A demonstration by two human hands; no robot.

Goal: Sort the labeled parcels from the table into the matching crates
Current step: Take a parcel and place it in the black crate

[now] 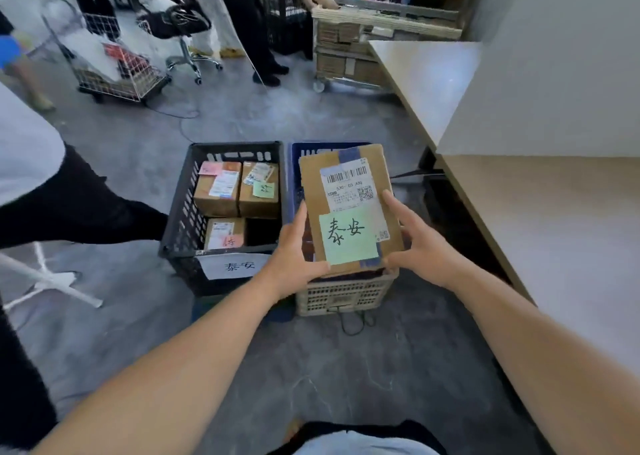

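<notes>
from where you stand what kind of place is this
Probably a parcel sorting depot: a barcoded cardboard parcel held up, a signed black crate holding more boxes, and a wheeled cart of cardboard behind.

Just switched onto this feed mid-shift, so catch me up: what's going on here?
A person grips a flat cardboard parcel with left hand and right hand, over the blue crate and beige crate. Its green note matches the paper sign on the black crate at left, which holds three boxes. It is not yet in a crate.
</notes>
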